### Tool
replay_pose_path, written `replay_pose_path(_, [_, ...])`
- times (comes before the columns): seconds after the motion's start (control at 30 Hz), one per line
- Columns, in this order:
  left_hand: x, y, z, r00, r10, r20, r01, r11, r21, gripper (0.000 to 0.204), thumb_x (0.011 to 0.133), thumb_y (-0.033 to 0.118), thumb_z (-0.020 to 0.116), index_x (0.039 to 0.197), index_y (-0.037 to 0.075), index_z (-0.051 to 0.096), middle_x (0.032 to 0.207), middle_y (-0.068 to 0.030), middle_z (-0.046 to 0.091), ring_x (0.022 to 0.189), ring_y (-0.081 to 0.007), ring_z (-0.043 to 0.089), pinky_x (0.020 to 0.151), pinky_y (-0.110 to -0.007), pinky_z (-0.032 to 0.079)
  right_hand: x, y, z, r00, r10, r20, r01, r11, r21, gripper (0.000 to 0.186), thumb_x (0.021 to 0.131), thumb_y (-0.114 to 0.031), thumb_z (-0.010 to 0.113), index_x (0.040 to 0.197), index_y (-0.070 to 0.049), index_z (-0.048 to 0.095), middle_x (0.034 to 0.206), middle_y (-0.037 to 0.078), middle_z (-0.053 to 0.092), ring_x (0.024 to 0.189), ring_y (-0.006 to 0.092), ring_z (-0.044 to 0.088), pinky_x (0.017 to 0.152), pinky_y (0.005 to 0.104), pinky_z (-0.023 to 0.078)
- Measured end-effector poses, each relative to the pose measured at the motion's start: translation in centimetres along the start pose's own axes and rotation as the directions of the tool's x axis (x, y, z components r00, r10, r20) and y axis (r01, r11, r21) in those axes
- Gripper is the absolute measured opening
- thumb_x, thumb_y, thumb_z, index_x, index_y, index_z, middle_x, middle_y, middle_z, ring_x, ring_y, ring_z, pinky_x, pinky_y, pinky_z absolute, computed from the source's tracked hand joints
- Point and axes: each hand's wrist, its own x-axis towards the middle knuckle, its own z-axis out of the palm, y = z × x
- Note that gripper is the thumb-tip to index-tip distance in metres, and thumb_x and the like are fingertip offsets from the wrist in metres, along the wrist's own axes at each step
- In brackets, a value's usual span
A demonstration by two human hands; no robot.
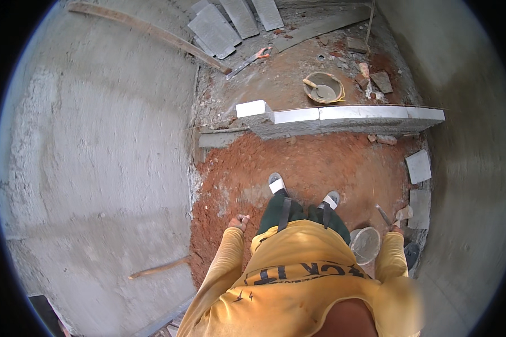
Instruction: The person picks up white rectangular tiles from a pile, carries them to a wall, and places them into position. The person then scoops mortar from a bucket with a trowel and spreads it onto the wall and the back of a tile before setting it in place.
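My right hand (397, 228) is closed round the handle of a trowel (383, 214), its narrow metal blade pointing up and left. Just left of that hand stands a pale bucket (365, 245) with grey mortar-like stuff in it. My left hand (240, 222) hangs beside my left thigh, fingers curled in, with nothing visible in them. Ahead of my feet runs a low row of grey blocks (354, 123) with white tops. A smaller white-topped block (252, 109) sits at its left end, and a string (388, 106) stretches along the row.
Beyond the row are a mortar basin (342, 90) with a wooden-handled tool, a handsaw (247, 65), stacked grey slabs (215, 29) and brick pieces (382, 82). Blocks (418, 167) lean by the right wall (466, 151). A long plank (146, 29) leans on the left wall (95, 157).
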Motion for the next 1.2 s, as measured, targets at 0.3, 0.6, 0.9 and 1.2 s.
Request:
replay_pose_path(0.3, [5.6,-3.8,-0.8,0.994,0.072,0.086,-0.059,0.988,-0.144,0.035,0.084,0.039,0.067,0.086,0.005,0.066,0.075,-0.0065,0.064,0.071,-0.0177,0.057,0.07,-0.035,0.047,1.9,-5.2,2.6,0.832,0.439,0.341,-0.545,0.529,0.65,0.017,0.087,-0.021,0.056,0.089,-0.007,0.066,0.076,0.009,0.064,0.063,0.0261,0.06,0.056,0.0423,0.047])
replay_pose_path(0.6, [20.2,-12.9,-11.2,0.998,-0.032,-0.048,0.009,0.91,-0.414,0.027,0.085,0.032,0.069,0.085,0.005,0.067,0.078,-0.0043,0.068,0.071,-0.0133,0.059,0.072,-0.034,0.05,-6.0,-24.4,16.3,0.767,0.35,0.537,-0.615,0.638,0.463,0.019,0.084,-0.015,0.054,0.099,-0.008,0.063,0.072,0.011,0.059,0.051,0.0242,0.055,0.043,0.0389,0.044])
replay_pose_path(0.9, [19.9,-19.7,-14.7,0.944,-0.001,-0.329,-0.193,0.807,-0.558,0.028,0.09,0.026,0.065,0.072,0.007,0.055,0.066,-0.0005,0.057,0.059,-0.0124,0.052,0.061,-0.032,0.048,-2.0,-55.1,16.3,0.956,-0.209,0.206,0.231,0.969,-0.087,0.045,0.089,-0.036,0.054,0.123,-0.008,0.059,0.122,0.02,0.059,0.115,0.0364,0.055,0.098,0.0439,0.043])
replay_pose_path(1.2, [5.7,-27.2,-7.3,0.871,-0.481,0.096,0.486,0.819,-0.304,0.032,0.092,0.038,0.058,0.076,0.011,0.055,0.062,-0.0035,0.057,0.05,-0.0164,0.053,0.044,-0.034,0.041,1.5,-74.2,24.8,0.822,-0.469,0.324,0.564,0.751,-0.342,0.047,0.09,-0.033,0.055,0.132,-0.012,0.053,0.13,0.014,0.053,0.123,0.031,0.048,0.103,0.0435,0.035])
